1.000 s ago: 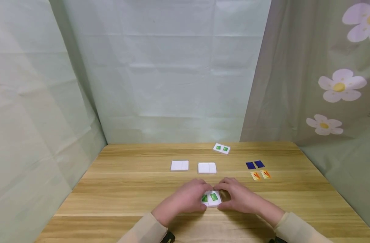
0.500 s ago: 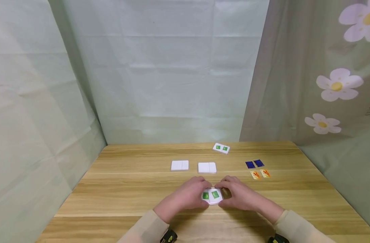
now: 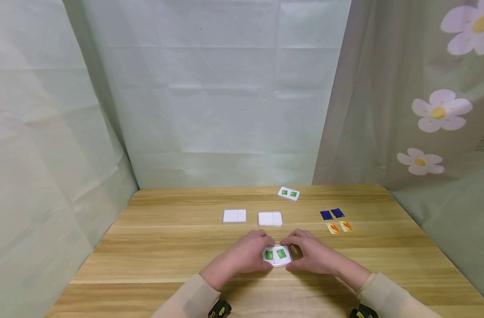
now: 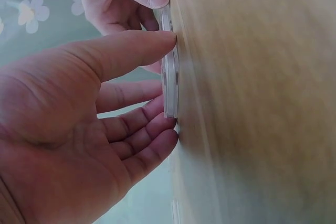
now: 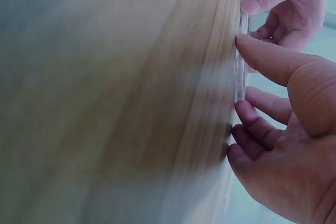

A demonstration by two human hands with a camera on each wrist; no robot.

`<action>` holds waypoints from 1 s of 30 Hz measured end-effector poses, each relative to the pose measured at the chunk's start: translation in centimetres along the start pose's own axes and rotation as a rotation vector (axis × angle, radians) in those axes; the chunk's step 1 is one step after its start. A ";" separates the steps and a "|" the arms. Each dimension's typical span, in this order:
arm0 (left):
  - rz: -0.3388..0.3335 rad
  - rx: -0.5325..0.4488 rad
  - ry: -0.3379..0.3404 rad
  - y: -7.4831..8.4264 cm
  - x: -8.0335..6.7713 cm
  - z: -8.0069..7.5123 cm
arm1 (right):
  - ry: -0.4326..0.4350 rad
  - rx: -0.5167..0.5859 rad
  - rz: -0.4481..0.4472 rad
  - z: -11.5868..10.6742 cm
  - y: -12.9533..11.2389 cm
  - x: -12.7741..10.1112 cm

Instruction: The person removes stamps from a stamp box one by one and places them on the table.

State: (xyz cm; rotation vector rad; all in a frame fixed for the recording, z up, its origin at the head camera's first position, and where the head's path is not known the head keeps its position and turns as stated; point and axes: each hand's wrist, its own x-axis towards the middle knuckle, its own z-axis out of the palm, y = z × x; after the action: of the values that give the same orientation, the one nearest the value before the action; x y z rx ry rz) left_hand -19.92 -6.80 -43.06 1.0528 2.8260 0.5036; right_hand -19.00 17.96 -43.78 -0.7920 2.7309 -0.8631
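Observation:
A flat clear plastic case (image 3: 276,260) with a white inside and two green squares lies on the wooden table between both hands. My left hand (image 3: 247,254) grips its left end, thumb at the near edge and fingers at the far edge. On the right end, my right hand (image 3: 313,255) holds it the same way. Seen edge-on in the left wrist view, the case (image 4: 170,85) shows stacked clear layers close against the tabletop. The right wrist view also shows the thin case (image 5: 241,80) between thumb and fingers. Its two ends are partly hidden by the hands.
Two white cases, one left (image 3: 234,216) and one nearer the middle (image 3: 270,219), lie beyond the hands. Farther back is another case with green squares (image 3: 288,193). Two dark blue squares (image 3: 332,214) and two orange-patterned squares (image 3: 339,227) lie to the right. Curtains (image 3: 226,110) enclose the table (image 3: 166,265).
Both hands have shifted the case slightly away from the body, and its left green square shows more fully. Over the last half second hands and case have stayed nearly still.

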 end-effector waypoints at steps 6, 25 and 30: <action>0.005 -0.007 0.001 0.2 -0.2 -0.4 | -0.004 0.009 -0.003 -0.1 -0.2 0.0; -0.010 -0.046 -0.005 0.1 -0.3 -0.3 | -0.005 -0.001 0.014 0.3 0.0 0.2; -0.010 -0.045 -0.006 0.1 -0.3 -0.4 | -0.004 0.003 0.027 0.3 0.0 0.3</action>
State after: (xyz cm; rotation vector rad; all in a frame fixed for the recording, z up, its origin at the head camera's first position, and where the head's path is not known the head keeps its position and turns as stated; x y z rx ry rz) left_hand -19.70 -6.99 -42.61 1.0303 2.7994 0.5596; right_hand -19.18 17.62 -44.03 -0.7543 2.7300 -0.8591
